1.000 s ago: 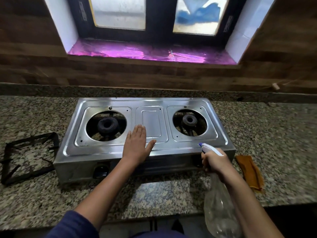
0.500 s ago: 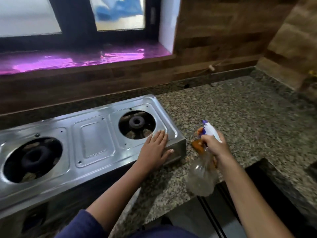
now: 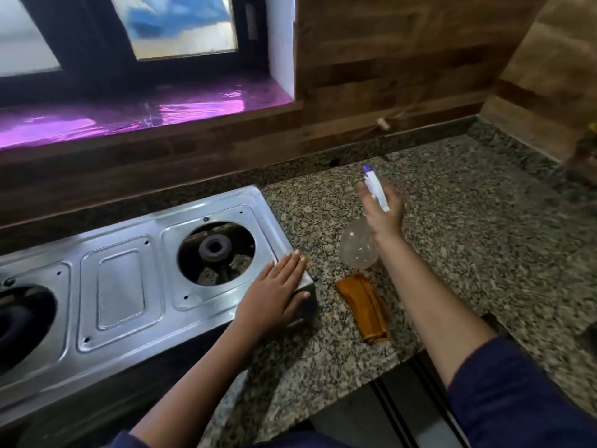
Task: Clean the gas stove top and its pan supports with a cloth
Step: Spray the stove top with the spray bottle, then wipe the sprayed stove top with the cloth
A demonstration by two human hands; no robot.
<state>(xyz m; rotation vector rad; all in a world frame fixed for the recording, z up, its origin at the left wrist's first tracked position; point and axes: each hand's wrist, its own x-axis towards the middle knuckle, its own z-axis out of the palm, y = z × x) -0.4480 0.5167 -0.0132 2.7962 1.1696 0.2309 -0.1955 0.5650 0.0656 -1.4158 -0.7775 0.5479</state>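
Observation:
The steel gas stove (image 3: 119, 292) sits on the granite counter at the left, its pan supports off and its right burner (image 3: 214, 248) bare. My left hand (image 3: 274, 294) lies flat, fingers apart, on the stove's front right corner. My right hand (image 3: 382, 211) grips the neck of a clear spray bottle (image 3: 357, 245) with a white and purple nozzle, to the right of the stove over the counter. A folded orange-brown cloth (image 3: 365, 307) lies on the counter below the bottle, between my two arms.
The granite counter (image 3: 484, 221) stretches to the right as far as a wood-panelled wall corner. A window sill lined with purple foil (image 3: 145, 116) runs behind the stove. The counter's front edge (image 3: 371, 373) drops off near my right forearm.
My view has swung right. My left hand slid along the stove's front edge to its right corner. My right hand carried the spray bottle right and away from the stove, past the cloth.

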